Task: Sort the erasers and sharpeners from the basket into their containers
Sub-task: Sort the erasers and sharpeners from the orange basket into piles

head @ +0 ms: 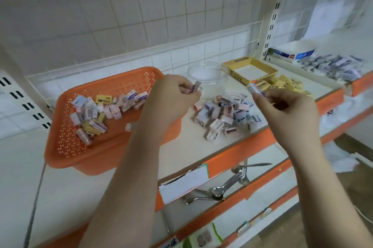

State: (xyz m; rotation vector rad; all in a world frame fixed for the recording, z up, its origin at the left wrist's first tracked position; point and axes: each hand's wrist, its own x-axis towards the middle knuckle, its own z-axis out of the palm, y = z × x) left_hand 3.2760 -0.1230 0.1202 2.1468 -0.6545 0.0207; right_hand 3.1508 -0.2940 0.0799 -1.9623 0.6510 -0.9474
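Observation:
An orange perforated basket stands on the shelf at the left, with several small boxed erasers and sharpeners lying in it. My left hand hovers over the basket's right rim and pinches a small purple-and-white piece. My right hand holds another small wrapped piece at its fingertips, above a pile of small boxes on the shelf. Behind the hands stand a clear round container and an open yellow cardboard box.
Yellow packets lie beside the yellow box. More boxed items fill the shelf section at the right. The shelf's orange front edge runs diagonally; a lower shelf holds metal spoons and a white card.

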